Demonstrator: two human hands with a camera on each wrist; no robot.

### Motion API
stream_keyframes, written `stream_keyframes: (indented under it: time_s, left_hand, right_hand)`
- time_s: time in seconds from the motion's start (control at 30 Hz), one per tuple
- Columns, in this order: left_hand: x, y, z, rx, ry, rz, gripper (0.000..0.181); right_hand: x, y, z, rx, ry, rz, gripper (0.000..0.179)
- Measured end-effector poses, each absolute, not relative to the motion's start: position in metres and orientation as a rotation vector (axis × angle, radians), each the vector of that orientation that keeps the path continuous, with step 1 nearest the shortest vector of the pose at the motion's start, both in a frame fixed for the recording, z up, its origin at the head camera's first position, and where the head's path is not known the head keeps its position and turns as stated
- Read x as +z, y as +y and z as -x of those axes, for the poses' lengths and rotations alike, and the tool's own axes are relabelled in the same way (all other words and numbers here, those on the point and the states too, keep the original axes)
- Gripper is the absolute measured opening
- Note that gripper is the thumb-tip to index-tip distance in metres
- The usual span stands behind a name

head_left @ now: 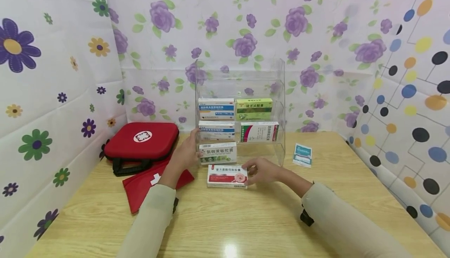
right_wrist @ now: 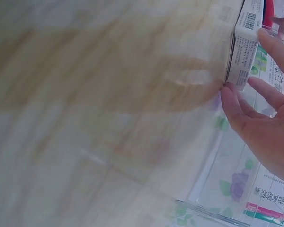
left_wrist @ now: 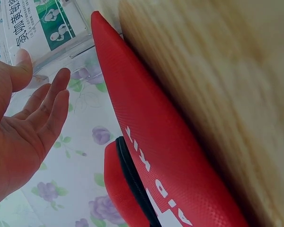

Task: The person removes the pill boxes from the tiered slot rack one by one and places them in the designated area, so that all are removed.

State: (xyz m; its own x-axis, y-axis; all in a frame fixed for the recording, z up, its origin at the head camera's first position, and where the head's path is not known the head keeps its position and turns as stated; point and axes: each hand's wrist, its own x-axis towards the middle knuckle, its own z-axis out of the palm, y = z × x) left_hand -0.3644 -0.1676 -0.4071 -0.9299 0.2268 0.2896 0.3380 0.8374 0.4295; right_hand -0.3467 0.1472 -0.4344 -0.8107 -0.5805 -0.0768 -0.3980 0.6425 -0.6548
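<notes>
Just in front of a clear stepped rack (head_left: 260, 154), a white and red medicine box (head_left: 225, 176) stands with its printed front facing me. My right hand (head_left: 263, 170) holds that box at its right end, thumb and fingers on its edges. The right wrist view shows the fingertips (right_wrist: 228, 92) at the barcode end of the box (right_wrist: 244, 52). My left hand (head_left: 190, 152) is at the left side of the rack, beside a white and green medicine box (head_left: 218, 153) on the bottom tier. Its fingers spread loosely by the clear side panel in the left wrist view.
Two blue and white boxes (head_left: 216, 109), a green box (head_left: 254, 109) and a white, green and magenta box (head_left: 259, 132) stand on the rack. At left lie a red case (head_left: 140, 140) and a red pouch (head_left: 140, 189). A teal and white packet (head_left: 302, 155) lies right.
</notes>
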Motion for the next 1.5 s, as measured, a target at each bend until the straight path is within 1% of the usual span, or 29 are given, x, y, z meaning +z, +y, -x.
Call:
stream_keyframes:
  time_s: [0.27,0.57,0.97,1.23,1.4,1.5]
  left_hand:
    - [-0.408,-0.169,0.365,-0.714,-2.770,0.466,0.086]
    - [-0.410,-0.170,0.365,-0.705,-2.770,0.477,0.087]
    - [-0.408,-0.168,0.364,-0.701,-2.777,0.484,0.087]
    - [-0.409,-0.165,0.363,-0.724,-2.791,0.456,0.088]
    - [-0.405,-0.165,0.364,-0.661,-2.795,0.453,0.089]
    - [-0.405,-0.166,0.364,-0.653,-2.795,0.450,0.089]
  right_hand:
    - [-0.437,0.142,0.346,-0.925,2.595,0.824,0.064]
    - [-0.438,0.137,0.346,-0.944,2.570,0.837,0.061]
    - [-0.439,0.127,0.345,-0.949,2.549,0.857,0.062]
    - [-0.433,0.128,0.342,-0.914,2.555,0.903,0.062]
    - [-0.427,0.125,0.343,-0.854,2.617,0.918,0.067]
    - [-0.424,0.123,0.344,-0.825,2.665,0.903,0.063]
